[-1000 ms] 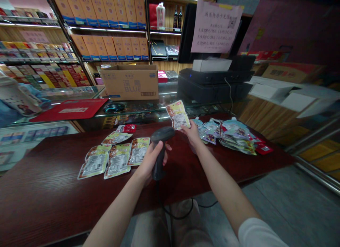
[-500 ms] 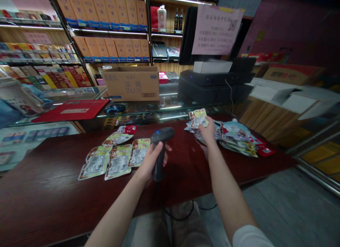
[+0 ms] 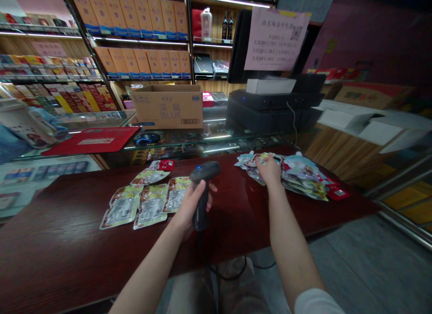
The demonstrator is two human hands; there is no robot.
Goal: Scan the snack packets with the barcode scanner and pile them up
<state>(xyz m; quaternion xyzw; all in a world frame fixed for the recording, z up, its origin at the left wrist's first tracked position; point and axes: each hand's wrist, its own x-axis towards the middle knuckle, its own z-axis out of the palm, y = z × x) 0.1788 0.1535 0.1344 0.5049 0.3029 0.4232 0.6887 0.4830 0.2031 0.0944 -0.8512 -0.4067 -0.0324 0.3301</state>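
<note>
My left hand [image 3: 195,203] is wrapped round the handle of a black barcode scanner [image 3: 204,171], which stands upright with a small blue light on top and its head pointing right. My right hand [image 3: 270,170] is on the pile of packets at the right, fingers closed on a yellow-edged snack packet [image 3: 270,155] mostly hidden beneath it. Against that hand lies a stack of shiny snack packets [image 3: 300,172]. Left of the scanner several yellow and silver snack packets [image 3: 151,208] lie flat, with a red packet [image 3: 165,165] behind them.
A dark red wooden table [image 3: 77,246] carries the packets. Beyond it a glass counter holds an open cardboard box [image 3: 168,107], a red mat [image 3: 97,140], a mouse [image 3: 146,138] and a monitor with a paper notice [image 3: 275,39]. The scanner's cable [image 3: 232,278] hangs over my lap.
My right hand has lowered the snack packet from above the pile onto it, moving slightly right, and now covers most of it. My left hand and the scanner have hardly moved.
</note>
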